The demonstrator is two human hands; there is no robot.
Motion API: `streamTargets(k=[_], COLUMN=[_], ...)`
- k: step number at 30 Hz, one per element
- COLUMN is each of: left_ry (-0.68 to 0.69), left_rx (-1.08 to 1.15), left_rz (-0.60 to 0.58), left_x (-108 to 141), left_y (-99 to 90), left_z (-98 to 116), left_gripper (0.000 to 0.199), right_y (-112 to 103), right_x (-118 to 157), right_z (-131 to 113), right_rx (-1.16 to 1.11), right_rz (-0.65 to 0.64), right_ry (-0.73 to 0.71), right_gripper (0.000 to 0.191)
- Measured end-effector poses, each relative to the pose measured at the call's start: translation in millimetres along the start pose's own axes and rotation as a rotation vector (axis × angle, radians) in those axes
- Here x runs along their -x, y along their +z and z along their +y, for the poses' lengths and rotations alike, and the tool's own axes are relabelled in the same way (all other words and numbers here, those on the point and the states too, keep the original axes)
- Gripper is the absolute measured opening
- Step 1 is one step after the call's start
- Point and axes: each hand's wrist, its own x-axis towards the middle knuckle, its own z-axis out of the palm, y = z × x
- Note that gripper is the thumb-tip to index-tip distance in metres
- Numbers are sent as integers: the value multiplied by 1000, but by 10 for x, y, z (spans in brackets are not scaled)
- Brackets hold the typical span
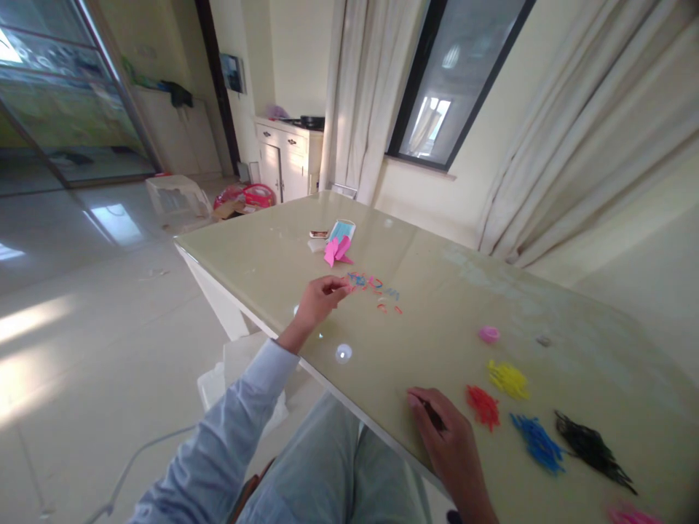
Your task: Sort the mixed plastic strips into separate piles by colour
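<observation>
My left hand (pixel 323 297) reaches over the table's left part, thumb and fingertips pinched together at the edge of a scatter of small blue, red and orange pieces (pixel 357 280). Whatever lies between those fingertips is too small to make out. Nearer the front edge, my right hand (pixel 448 429) rests low on the tabletop with thumb and forefinger closed; I cannot make out what they hold. Beside it lies a heap of short red strips (pixel 483 407). Yellow strips (pixel 507 379), blue strips (pixel 538 442) and long black strands (pixel 593 447) form separate heaps farther right.
Bright pink folded pieces (pixel 337 251) lie by a blue-and-white packet (pixel 342 231) and a small dark-topped box (pixel 318 234). A pink cup-like item (pixel 488 334) sits beyond the heaps. A clear round item (pixel 343 354) is near the front edge of the glossy table (pixel 426 291).
</observation>
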Motion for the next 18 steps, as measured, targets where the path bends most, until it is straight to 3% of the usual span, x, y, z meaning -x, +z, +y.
streamTargets(k=[2, 9, 18], left_ry=[-83, -276, -390], left_rx=[272, 634, 830], left_rz=[-83, -305, -545], left_x=[221, 738, 1078], left_y=[138, 647, 1024], left_z=[106, 468, 794], left_gripper=[42, 43, 34], right_y=[-1, -13, 10], right_x=[5, 22, 45], right_z=[-5, -59, -40], right_rx=[-4, -49, -131], right_rz=[-8, -44, -43], right_ry=[9, 60, 93], right_gripper=[28, 25, 15])
